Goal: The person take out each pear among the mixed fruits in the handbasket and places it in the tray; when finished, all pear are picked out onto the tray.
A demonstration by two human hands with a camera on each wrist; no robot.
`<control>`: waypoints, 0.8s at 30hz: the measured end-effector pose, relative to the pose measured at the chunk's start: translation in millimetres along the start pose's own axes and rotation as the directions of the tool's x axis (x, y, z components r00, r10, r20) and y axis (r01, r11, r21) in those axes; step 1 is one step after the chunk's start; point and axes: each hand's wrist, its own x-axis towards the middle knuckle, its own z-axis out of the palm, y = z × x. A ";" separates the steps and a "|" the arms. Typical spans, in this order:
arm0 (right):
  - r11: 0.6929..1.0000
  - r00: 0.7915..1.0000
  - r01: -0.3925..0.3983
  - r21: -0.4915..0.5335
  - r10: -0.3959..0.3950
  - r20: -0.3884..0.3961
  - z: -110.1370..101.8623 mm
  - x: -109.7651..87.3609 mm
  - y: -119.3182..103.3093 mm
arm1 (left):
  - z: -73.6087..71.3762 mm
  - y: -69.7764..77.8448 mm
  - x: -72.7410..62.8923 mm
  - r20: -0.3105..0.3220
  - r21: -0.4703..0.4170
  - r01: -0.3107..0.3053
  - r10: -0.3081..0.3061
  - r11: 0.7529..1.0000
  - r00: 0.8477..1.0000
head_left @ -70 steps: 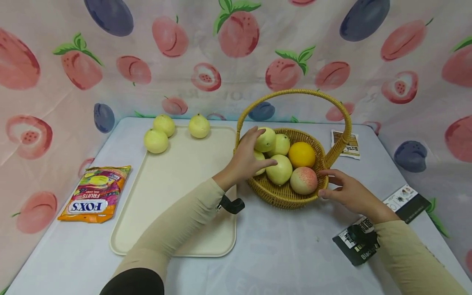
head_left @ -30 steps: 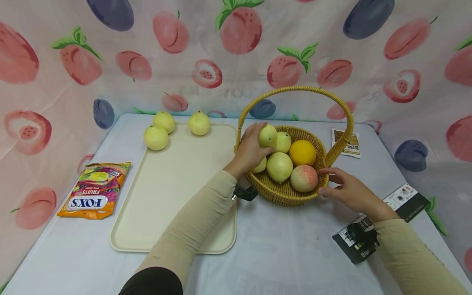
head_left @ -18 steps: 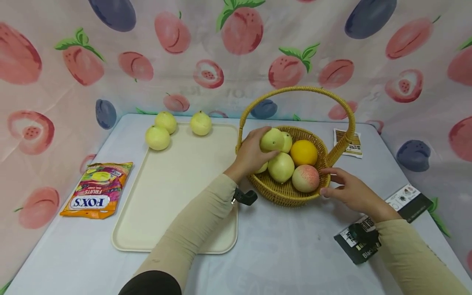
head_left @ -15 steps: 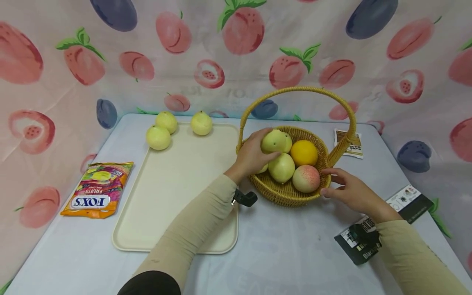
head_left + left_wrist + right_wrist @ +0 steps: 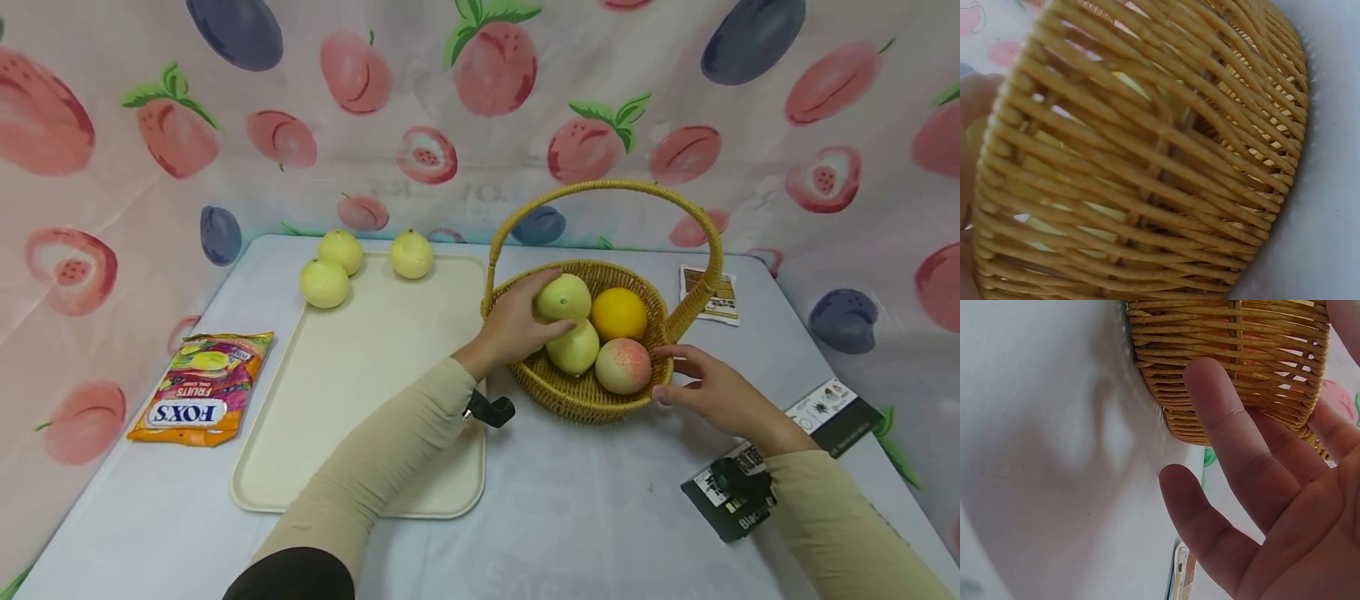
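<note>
In the head view my left hand reaches under the handle of the woven basket and grips a pale green round fruit between thumb and fingers. Below it in the basket sits another pale green fruit, beside an orange and a peach. The left wrist view mostly shows the basket's wall. My right hand rests at the basket's right rim near the handle's foot. Its relaxed fingers lie along the outside of the weave in the right wrist view.
A cream tray lies left of the basket, with several pale green fruits around its far edge. An orange FOX'S candy bag is farther left. At right lie a small packet and a black-and-white box.
My left hand has closed on the pale green fruit and shifted it right and slightly nearer, covering the fruit behind it. My right hand has stayed at the rim.
</note>
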 end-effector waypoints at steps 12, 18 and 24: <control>1.000 1.000 -0.011 -0.004 0.011 0.001 -0.9 0.2 0.6 | -15.8 5.9 -12.9 0.127 -0.043 -0.080 0.085 0.996 0.988; 1.000 1.000 -0.011 0.008 0.011 0.006 -1.3 0.8 1.3 | -29.8 10.0 -26.2 0.180 -0.028 -0.056 0.061 0.998 0.982; 1.000 1.000 -0.020 0.013 0.019 0.005 -0.2 0.5 1.2 | -44.8 12.6 -38.3 0.212 -0.029 -0.053 0.058 0.998 0.976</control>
